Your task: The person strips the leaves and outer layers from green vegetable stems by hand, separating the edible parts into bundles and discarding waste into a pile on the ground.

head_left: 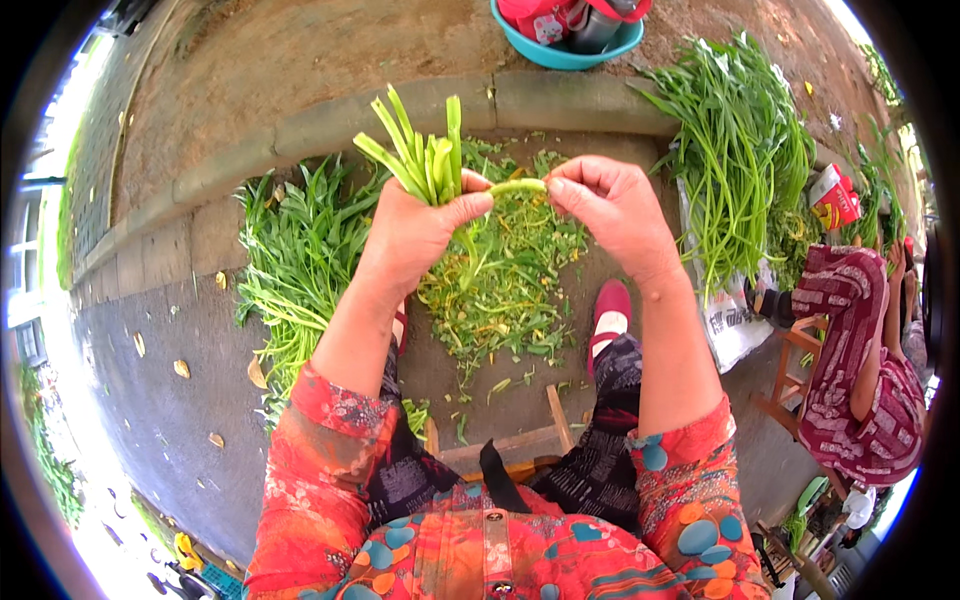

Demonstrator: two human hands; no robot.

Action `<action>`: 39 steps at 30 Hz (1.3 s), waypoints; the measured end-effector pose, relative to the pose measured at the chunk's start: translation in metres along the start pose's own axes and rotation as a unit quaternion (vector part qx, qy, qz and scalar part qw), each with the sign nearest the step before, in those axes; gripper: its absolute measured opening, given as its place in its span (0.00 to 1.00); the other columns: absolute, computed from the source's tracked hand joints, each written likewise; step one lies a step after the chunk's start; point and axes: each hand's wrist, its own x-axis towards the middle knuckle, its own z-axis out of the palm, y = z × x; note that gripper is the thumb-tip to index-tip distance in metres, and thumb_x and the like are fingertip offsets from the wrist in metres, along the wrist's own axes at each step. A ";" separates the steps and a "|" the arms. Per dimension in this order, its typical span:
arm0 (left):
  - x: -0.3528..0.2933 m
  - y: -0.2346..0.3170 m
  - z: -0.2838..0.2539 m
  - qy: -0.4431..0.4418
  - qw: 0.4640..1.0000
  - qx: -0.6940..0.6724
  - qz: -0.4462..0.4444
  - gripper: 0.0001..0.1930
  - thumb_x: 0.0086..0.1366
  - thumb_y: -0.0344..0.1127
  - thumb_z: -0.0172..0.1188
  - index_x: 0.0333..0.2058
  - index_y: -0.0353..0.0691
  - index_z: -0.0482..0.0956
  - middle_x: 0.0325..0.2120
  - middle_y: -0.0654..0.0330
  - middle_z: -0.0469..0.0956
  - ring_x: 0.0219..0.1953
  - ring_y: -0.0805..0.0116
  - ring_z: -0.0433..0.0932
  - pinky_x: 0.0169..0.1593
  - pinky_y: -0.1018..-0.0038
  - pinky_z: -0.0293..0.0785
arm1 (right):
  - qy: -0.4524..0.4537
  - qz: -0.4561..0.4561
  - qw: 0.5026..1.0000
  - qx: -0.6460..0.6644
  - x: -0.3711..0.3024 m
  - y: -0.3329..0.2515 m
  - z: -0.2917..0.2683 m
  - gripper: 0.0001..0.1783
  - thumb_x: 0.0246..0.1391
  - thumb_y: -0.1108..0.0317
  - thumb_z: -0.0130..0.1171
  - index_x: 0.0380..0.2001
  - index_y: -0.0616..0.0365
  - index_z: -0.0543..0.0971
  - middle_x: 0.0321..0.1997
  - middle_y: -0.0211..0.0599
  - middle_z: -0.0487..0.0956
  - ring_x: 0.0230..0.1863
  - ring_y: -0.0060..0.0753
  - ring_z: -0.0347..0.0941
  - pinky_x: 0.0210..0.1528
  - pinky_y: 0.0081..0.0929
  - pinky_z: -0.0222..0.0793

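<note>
My left hand (415,232) is closed around a bunch of cut green stems (428,165), which look like water spinach. Their pale cut ends point up and away from me. One stem (518,186) bends out sideways from that hand, its far end pinched between the thumb and fingers of my right hand (622,218). Below both hands, a scatter of torn leaves and yellowed bits (515,275) covers the ground between my feet. On the left lies a heap of long leafy greens (312,225), stems toward me.
A larger heap of greens (740,160) lies at right on a white sack (738,325). A concrete kerb (580,104) runs across beyond, with a blue basin (567,55) behind it. At right, a person in maroon patterned clothes (850,330) sits near a red-and-white container (834,197).
</note>
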 end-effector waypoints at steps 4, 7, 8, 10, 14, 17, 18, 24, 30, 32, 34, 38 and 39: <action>0.001 0.003 0.001 -0.013 0.999 0.030 0.013 0.09 0.54 0.27 0.67 0.34 0.35 0.80 0.29 0.67 0.78 0.32 0.78 0.74 0.37 0.79 0.70 | 0.014 -0.017 0.997 -0.072 0.001 -0.001 0.000 0.10 0.50 0.67 0.59 0.28 0.65 0.79 0.20 0.25 0.74 0.23 0.13 0.64 0.25 0.18 0.61; -0.001 0.003 -0.001 -0.015 0.998 0.046 0.030 0.08 0.54 0.26 0.66 0.34 0.35 0.80 0.29 0.67 0.78 0.32 0.78 0.74 0.37 0.79 0.70 | 0.018 -0.022 0.993 -0.112 0.001 -0.003 0.003 0.10 0.48 0.67 0.57 0.26 0.66 0.79 0.19 0.27 0.74 0.22 0.14 0.65 0.25 0.19 0.61; -0.001 0.003 0.000 -0.018 0.998 0.054 0.033 0.08 0.54 0.26 0.66 0.34 0.35 0.80 0.29 0.67 0.78 0.32 0.78 0.74 0.37 0.79 0.70 | 0.019 -0.017 0.993 -0.112 0.000 -0.004 0.003 0.10 0.48 0.68 0.57 0.26 0.65 0.79 0.19 0.27 0.74 0.22 0.14 0.64 0.25 0.19 0.61; 0.000 0.005 -0.001 -0.024 0.996 0.072 0.039 0.09 0.54 0.27 0.67 0.35 0.35 0.80 0.29 0.67 0.78 0.31 0.78 0.74 0.37 0.80 0.70 | 0.018 -0.007 0.994 -0.110 0.001 -0.005 0.005 0.09 0.47 0.68 0.57 0.26 0.65 0.79 0.19 0.26 0.73 0.22 0.14 0.64 0.24 0.19 0.61; 0.001 0.004 -0.002 -0.019 0.997 0.054 0.043 0.09 0.54 0.28 0.67 0.35 0.35 0.80 0.29 0.67 0.78 0.32 0.78 0.74 0.37 0.80 0.70 | 0.021 0.013 0.999 -0.030 0.002 -0.006 0.008 0.07 0.47 0.70 0.57 0.25 0.63 0.79 0.20 0.23 0.74 0.23 0.13 0.64 0.25 0.17 0.61; 0.001 0.006 -0.003 -0.019 0.998 0.041 0.039 0.09 0.55 0.28 0.67 0.35 0.35 0.80 0.29 0.67 0.78 0.32 0.78 0.74 0.36 0.80 0.69 | 0.022 0.029 0.998 0.057 0.003 -0.003 0.011 0.06 0.49 0.70 0.57 0.26 0.62 0.79 0.21 0.23 0.73 0.23 0.13 0.63 0.25 0.16 0.60; 0.000 0.007 -0.003 -0.019 0.999 0.035 0.036 0.09 0.55 0.28 0.67 0.36 0.35 0.80 0.29 0.67 0.78 0.32 0.79 0.74 0.36 0.80 0.69 | 0.022 0.034 0.995 0.092 0.004 0.002 0.012 0.06 0.49 0.71 0.57 0.26 0.62 0.78 0.21 0.23 0.73 0.23 0.13 0.63 0.25 0.17 0.61; -0.001 0.010 0.000 -0.009 1.000 -0.015 0.012 0.10 0.54 0.27 0.67 0.36 0.35 0.80 0.30 0.67 0.78 0.32 0.78 0.73 0.37 0.79 0.69 | 0.023 0.093 0.952 0.289 0.006 0.000 0.018 0.04 0.51 0.71 0.56 0.26 0.60 0.77 0.21 0.25 0.73 0.23 0.18 0.66 0.29 0.19 0.64; 0.000 0.007 0.008 0.011 0.999 -0.035 0.001 0.10 0.54 0.27 0.67 0.36 0.35 0.79 0.30 0.67 0.78 0.32 0.78 0.73 0.38 0.79 0.69 | 0.120 0.070 0.973 0.183 0.005 0.001 0.022 0.06 0.52 0.70 0.55 0.26 0.62 0.77 0.22 0.27 0.75 0.23 0.19 0.68 0.30 0.22 0.66; -0.002 0.005 0.007 0.028 0.999 -0.037 0.001 0.10 0.54 0.27 0.67 0.36 0.35 0.79 0.30 0.67 0.78 0.32 0.77 0.73 0.38 0.78 0.69 | 0.202 0.030 0.979 -0.015 0.006 0.002 0.031 0.08 0.52 0.70 0.54 0.26 0.64 0.77 0.22 0.28 0.76 0.23 0.18 0.69 0.29 0.22 0.67; 0.000 0.002 0.005 0.047 0.998 -0.047 0.007 0.11 0.55 0.29 0.67 0.37 0.34 0.79 0.30 0.64 0.79 0.32 0.74 0.74 0.39 0.77 0.70 | 0.259 -0.023 0.957 -0.125 0.008 0.002 0.029 0.09 0.52 0.69 0.56 0.27 0.65 0.78 0.21 0.31 0.78 0.22 0.18 0.68 0.28 0.22 0.67; 0.004 -0.002 -0.001 0.053 0.993 -0.108 -0.015 0.12 0.56 0.30 0.66 0.38 0.31 0.78 0.30 0.58 0.80 0.33 0.71 0.76 0.41 0.76 0.71 | 0.264 -0.035 0.956 -0.124 0.010 0.002 0.017 0.09 0.53 0.68 0.59 0.27 0.64 0.78 0.20 0.31 0.77 0.22 0.18 0.67 0.28 0.22 0.67; 0.005 -0.002 -0.002 0.051 0.989 -0.135 -0.021 0.12 0.56 0.30 0.66 0.38 0.31 0.78 0.30 0.58 0.80 0.33 0.71 0.76 0.41 0.76 0.71 | 0.259 -0.035 0.956 -0.136 0.011 0.003 0.014 0.09 0.53 0.68 0.59 0.27 0.64 0.78 0.20 0.31 0.76 0.21 0.18 0.67 0.28 0.22 0.66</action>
